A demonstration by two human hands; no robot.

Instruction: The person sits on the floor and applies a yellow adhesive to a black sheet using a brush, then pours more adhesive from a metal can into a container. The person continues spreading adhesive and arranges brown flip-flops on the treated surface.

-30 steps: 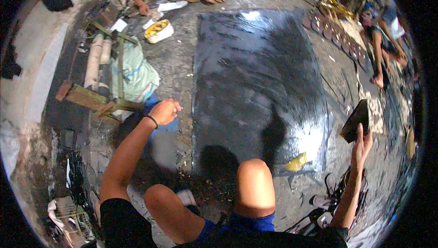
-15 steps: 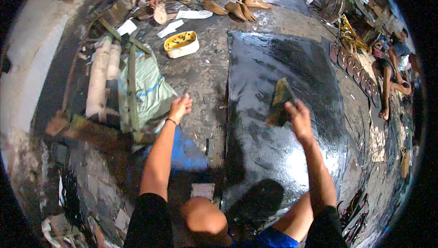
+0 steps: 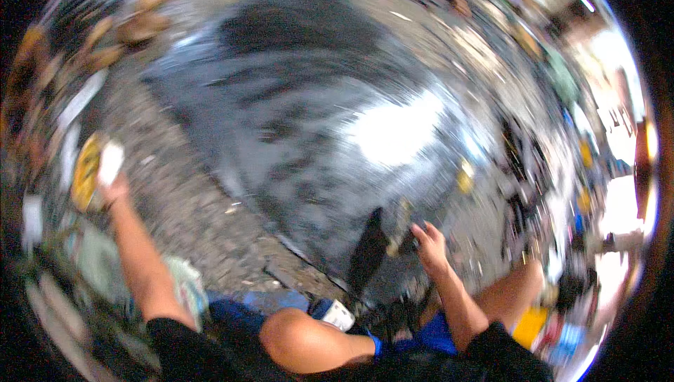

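Head view, heavily blurred. The left hand (image 3: 112,189) is reaching far left to a yellow tub (image 3: 88,171), apparently closing on a white lump (image 3: 110,161). The right hand (image 3: 430,245) is gripping a dark block (image 3: 401,231) against the near edge of the wet black sheet (image 3: 295,115), pressed low as if for rubbing.

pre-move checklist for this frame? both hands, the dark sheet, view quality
1. View sharp enough to judge contact: not ok, heavy motion blur.
2. Left hand placed: ok, at the yellow oval container with a white object.
3. Right hand over the large dark glossy sheet: ok, near its lower edge.
4. Right-hand grip: cannot tell; a small dark object sits beside the fingers.
5. Sheet lying flat: cannot tell.
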